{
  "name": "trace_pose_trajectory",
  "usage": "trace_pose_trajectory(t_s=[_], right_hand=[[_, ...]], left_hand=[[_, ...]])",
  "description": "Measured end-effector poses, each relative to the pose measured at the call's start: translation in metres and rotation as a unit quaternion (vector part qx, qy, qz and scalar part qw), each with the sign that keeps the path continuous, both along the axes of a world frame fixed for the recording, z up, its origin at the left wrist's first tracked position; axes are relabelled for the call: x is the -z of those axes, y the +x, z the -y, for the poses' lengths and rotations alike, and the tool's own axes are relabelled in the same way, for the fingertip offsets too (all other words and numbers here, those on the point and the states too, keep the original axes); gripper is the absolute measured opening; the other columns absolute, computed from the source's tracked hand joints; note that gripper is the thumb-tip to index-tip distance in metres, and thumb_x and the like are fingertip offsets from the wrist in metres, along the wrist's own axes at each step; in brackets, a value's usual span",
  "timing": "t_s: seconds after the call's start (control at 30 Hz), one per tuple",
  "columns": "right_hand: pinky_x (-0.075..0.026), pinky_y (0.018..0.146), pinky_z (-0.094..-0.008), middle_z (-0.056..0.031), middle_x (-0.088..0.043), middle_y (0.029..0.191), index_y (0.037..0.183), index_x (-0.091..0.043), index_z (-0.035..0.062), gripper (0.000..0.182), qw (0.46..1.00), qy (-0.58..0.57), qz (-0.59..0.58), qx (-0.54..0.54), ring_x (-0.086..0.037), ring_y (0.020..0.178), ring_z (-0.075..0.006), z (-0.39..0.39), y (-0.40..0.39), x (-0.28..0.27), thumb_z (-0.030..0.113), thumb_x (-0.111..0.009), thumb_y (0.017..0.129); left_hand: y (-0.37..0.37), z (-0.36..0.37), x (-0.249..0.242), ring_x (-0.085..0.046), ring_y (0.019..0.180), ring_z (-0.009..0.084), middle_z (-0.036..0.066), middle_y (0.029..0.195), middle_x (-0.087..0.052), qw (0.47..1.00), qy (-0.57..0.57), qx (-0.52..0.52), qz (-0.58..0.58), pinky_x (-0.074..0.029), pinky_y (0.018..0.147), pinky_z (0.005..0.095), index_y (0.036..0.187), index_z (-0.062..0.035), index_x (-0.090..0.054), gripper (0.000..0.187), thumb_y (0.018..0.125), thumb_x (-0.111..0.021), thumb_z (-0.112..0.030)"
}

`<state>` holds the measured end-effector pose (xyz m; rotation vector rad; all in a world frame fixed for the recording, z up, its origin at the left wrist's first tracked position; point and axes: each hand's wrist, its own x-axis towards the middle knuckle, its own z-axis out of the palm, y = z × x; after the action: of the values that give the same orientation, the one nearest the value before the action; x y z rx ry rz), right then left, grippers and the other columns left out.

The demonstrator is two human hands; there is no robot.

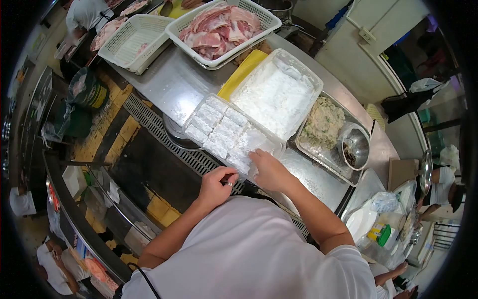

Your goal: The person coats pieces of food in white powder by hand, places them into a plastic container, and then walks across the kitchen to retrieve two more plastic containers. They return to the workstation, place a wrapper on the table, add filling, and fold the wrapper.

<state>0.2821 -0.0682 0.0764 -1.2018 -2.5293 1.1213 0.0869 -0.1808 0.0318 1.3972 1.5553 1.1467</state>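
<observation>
A clear plastic tray [195, 112] holds several rows of flour-coated blocks [217, 140] at the counter's near edge. My right hand [271, 172] reaches into its near right corner, fingers bent down onto a flour-coated block [239, 163]; the fingertips are partly hidden. Just off the tray's near side is my left hand [217, 187], its fingers curled closed, a ring on one of them. Whatever it may hold is hidden. Behind the tray stands a clear bin of white flour [279, 94], with a yellow board [242, 74] beside it.
To the right, a metal tray [323, 167] holds a pale, green-flecked mixture [323, 122] and a steel bowl [354, 144]. Raw meat [219, 30] fills a white basket [271, 22] at the back, beside another white basket [112, 52]. A floor grate [164, 132] runs below the counter. Other people stand around.
</observation>
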Motion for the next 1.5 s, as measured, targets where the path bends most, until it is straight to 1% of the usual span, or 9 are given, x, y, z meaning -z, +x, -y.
trace_pose_trajectory(t_s=[0.17,0.57,0.77,0.83,0.93,1.03,1.13,1.37,1.5], right_hand=[[-0.053,0.097,-0.0485,-0.0248,-0.059,0.117,0.127,-0.063,-0.0044,0.045,0.998,0.06,0.014,-0.032,-0.062,0.112,-0.0438,-0.001,-0.006,0.013,0.002,-0.072,0.084],[-0.054,0.094,-0.0465,-0.0213,-0.063,0.109,0.116,-0.07,-0.0038,0.035,0.991,0.111,0.036,-0.072,-0.061,0.111,-0.0389,0.0,0.001,0.009,0.003,-0.069,0.081],[-0.054,0.093,-0.0485,-0.0213,-0.067,0.104,0.114,-0.074,-0.0016,0.032,0.971,0.18,-0.048,0.153,-0.066,0.103,-0.0411,-0.071,0.013,-0.002,0.001,-0.064,0.084],[-0.055,0.095,-0.0478,-0.0264,-0.072,0.114,0.117,-0.076,-0.0003,0.036,0.981,0.072,0.094,0.152,-0.069,0.107,-0.0421,-0.118,0.023,0.006,0.005,-0.058,0.086],[-0.056,0.095,-0.0494,-0.0267,-0.073,0.113,0.109,-0.074,-0.003,0.03,0.982,-0.074,0.175,-0.019,-0.07,0.109,-0.0407,-0.168,0.026,0.056,0.01,-0.062,0.086],[-0.057,0.097,-0.0486,-0.0263,-0.073,0.114,0.108,-0.074,-0.0025,0.028,0.979,0.102,0.167,0.048,-0.07,0.113,-0.0409,-0.2,0.026,0.079,0.009,-0.061,0.085],[-0.057,0.097,-0.0492,-0.0262,-0.07,0.116,0.108,-0.074,-0.0017,0.027,0.961,0.155,0.133,0.185,-0.07,0.11,-0.042,-0.242,0.026,0.063,0.007,-0.06,0.087],[-0.055,0.101,-0.0493,-0.0243,-0.067,0.125,0.117,-0.069,-0.0047,0.032,0.918,0.283,0.174,0.215,-0.066,0.117,-0.0426,-0.317,0.026,0.09,0.016,-0.066,0.092],[-0.055,0.102,-0.0486,-0.0268,-0.071,0.124,0.119,-0.069,-0.0056,0.039,0.962,0.097,0.199,0.162,-0.069,0.118,-0.0427,-0.328,0.004,0.103,0.022,-0.068,0.091]], left_hand=[[0.001,-0.002,-0.004,-0.069,0.076,0.016,0.011,0.092,-0.074,1.0,-0.012,0.007,0.014,-0.055,0.068,0.0289,0.104,0.0005,-0.077,0.012,0.092,-0.078,-0.001],[0.001,-0.009,-0.017,-0.069,0.068,0.0156,0.01,0.084,-0.074,0.998,0.059,0.007,-0.022,-0.054,0.061,0.0279,0.1,0.0009,-0.077,0.01,0.091,-0.079,-0.003],[0.003,-0.027,-0.023,-0.069,0.068,0.0168,0.011,0.083,-0.073,0.994,0.1,0.018,-0.034,-0.054,0.061,0.0278,0.097,0.0007,-0.077,0.008,0.09,-0.079,-0.003],[0.007,-0.031,-0.023,-0.069,0.067,0.0183,0.011,0.082,-0.073,0.993,0.103,0.022,-0.045,-0.053,0.061,0.0287,0.097,0.0003,-0.077,0.008,0.09,-0.079,-0.003],[0.012,-0.037,-0.024,-0.067,0.063,0.0198,0.01,0.078,-0.071,0.991,0.12,0.032,-0.055,-0.052,0.059,0.03,0.095,-0.0012,-0.077,0.007,0.088,-0.079,-0.003],[0.019,-0.043,-0.022,-0.064,0.056,0.0189,0.008,0.072,-0.069,0.986,0.147,0.036,-0.063,-0.05,0.055,0.0305,0.093,-0.0032,-0.076,0.008,0.087,-0.08,-0.003],[0.018,-0.045,-0.024,-0.066,0.06,0.0216,0.01,0.075,-0.071,0.988,0.131,0.035,-0.077,-0.052,0.057,0.032,0.093,-0.0028,-0.076,0.007,0.087,-0.08,-0.003],[0.017,-0.048,-0.029,-0.069,0.067,0.0257,0.012,0.079,-0.073,0.992,0.091,0.021,-0.081,-0.052,0.061,0.0329,0.093,-0.0018,-0.076,0.008,0.086,-0.08,-0.003],[0.017,-0.052,-0.031,-0.068,0.065,0.0255,0.012,0.078,-0.072,0.994,0.083,-0.001,-0.075,-0.051,0.06,0.0324,0.093,-0.0017,-0.076,0.008,0.086,-0.08,-0.002]])
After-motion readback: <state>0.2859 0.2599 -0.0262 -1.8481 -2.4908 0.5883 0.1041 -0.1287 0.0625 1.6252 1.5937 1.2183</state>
